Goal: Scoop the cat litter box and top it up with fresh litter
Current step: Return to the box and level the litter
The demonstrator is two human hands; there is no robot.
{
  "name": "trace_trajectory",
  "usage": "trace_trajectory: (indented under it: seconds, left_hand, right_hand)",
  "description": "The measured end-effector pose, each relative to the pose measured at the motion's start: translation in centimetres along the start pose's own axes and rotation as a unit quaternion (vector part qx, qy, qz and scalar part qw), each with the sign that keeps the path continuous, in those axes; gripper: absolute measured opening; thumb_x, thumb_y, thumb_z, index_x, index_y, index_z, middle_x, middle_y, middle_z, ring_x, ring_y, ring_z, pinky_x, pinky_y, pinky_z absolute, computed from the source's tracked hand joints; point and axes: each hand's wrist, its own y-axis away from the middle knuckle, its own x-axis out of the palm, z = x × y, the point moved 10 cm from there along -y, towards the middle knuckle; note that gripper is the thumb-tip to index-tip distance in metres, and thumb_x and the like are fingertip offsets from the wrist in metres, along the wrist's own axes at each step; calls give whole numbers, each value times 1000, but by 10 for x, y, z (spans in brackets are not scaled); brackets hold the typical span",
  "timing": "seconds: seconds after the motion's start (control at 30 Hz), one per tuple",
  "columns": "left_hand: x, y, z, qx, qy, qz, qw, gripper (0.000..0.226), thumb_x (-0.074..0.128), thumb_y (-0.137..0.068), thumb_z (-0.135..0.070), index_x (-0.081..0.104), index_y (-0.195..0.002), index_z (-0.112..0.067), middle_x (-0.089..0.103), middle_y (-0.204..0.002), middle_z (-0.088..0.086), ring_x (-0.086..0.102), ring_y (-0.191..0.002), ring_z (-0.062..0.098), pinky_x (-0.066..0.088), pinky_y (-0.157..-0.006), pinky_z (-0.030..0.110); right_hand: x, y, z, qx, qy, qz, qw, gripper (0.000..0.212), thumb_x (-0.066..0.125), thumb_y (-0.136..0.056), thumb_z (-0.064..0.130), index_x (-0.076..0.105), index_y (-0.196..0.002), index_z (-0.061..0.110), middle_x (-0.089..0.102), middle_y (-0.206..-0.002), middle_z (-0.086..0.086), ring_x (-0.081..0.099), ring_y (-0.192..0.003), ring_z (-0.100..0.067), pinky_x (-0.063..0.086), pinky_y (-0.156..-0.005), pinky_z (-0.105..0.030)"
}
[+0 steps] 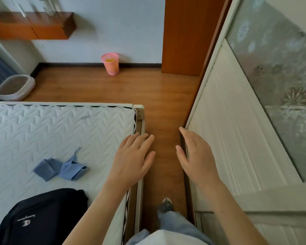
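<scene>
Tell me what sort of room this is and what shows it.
Most likely a bedroom in a home. A bare quilted mattress on a bed frame fills the left, a tall white wardrobe with frosted patterned panels stands on the right, and a cat litter box sits on the wooden floor.

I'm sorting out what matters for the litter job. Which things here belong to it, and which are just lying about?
Belongs to the job:
litter box on the floor by the far wall
pink bin, possibly for the waste
left hand and right hand, both open and holding nothing

Just lying about:
blue cloth on the mattress
black garment
</scene>
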Motion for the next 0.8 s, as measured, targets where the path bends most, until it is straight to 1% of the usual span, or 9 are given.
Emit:
trace_trajectory:
  seconds: [0.07,0.17,0.33,0.43,0.53,0.63,0.8]
  left_hand:
    - [-9,-39,1,6,-7,-15,1000,52,31,-98,-44,55,-135,-17,60,-131,1,51,-126,24,38,-108,41]
    - [-12,-94,5,8,-20,-22,1000,51,31,-98,-43,56,-134,-16,61,-130,1,52,-124,22,36,-106,37]
    - [3,-167,6,22,-7,-9,1000,51,33,-97,-43,56,-134,-16,60,-131,2,51,-124,24,40,-105,41]
    - [20,-209,6,48,-1,11,999,51,32,-98,-44,53,-137,-18,58,-134,0,48,-127,22,39,-106,40]
    - [31,-256,12,68,3,7,998,50,33,-97,-42,53,-136,-18,58,-133,0,48,-127,23,38,-105,40]
    - [41,-305,32,82,6,1,997,49,37,-96,-40,55,-133,-15,60,-130,4,51,-124,27,40,-104,43]
    - [46,-392,100,72,5,-2,997,50,37,-95,-39,56,-134,-14,61,-129,4,53,-122,27,40,-103,42]
  right_hand:
    - [-6,-37,-11,1,-10,-5,1000,54,44,-96,44,33,-147,28,43,-146,6,40,-135,-13,37,-110,-33]
    - [-15,-83,-32,4,-13,-17,1000,54,43,-96,45,32,-147,27,44,-146,5,41,-135,-15,41,-108,-37]
    - [-14,-137,-67,28,-21,-25,999,56,32,-95,52,32,-146,27,46,-144,4,43,-133,-16,45,-104,-40]
    - [-6,-162,-83,52,-15,-18,998,55,36,-95,50,32,-145,28,45,-145,5,41,-134,-16,42,-106,-40]
    - [6,-198,-97,68,7,-7,998,55,39,-96,51,31,-146,30,42,-147,6,38,-137,-17,37,-110,-39]
    - [20,-251,-106,78,16,11,997,55,39,-97,50,28,-147,31,37,-150,6,31,-140,-16,33,-113,-37]
    - [47,-361,-98,68,20,31,997,55,39,-97,48,27,-148,32,33,-153,7,24,-144,-16,24,-115,-35]
